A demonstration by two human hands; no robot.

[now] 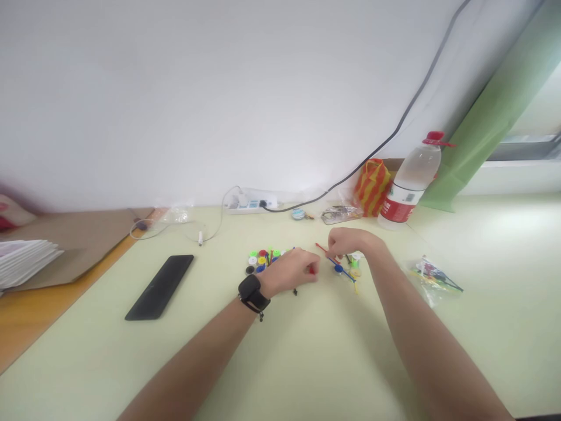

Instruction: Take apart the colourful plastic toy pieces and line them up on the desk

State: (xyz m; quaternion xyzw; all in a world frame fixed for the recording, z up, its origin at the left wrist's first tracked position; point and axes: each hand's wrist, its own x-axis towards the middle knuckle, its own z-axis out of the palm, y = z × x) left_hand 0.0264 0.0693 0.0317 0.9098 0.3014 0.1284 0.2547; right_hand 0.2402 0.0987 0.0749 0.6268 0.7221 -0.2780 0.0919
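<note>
My left hand (290,270), with a black watch (253,292) on the wrist, is closed in a pinch on a small red piece (311,269). My right hand (348,241) is closed on a thin red stick (323,250) that points toward the left hand. Between and below the hands lie a blue stick with a round blue disc (339,269) and a yellow stick (355,285). Behind the left hand sits a cluster of small coloured discs (262,259), green, red, yellow, blue, white and black.
A black phone (160,286) lies to the left on the pale green table (307,362). A clear bag of sticks (432,279) lies right. At the back stand a water bottle (409,184), a striped bag (372,186) and a power strip (252,204).
</note>
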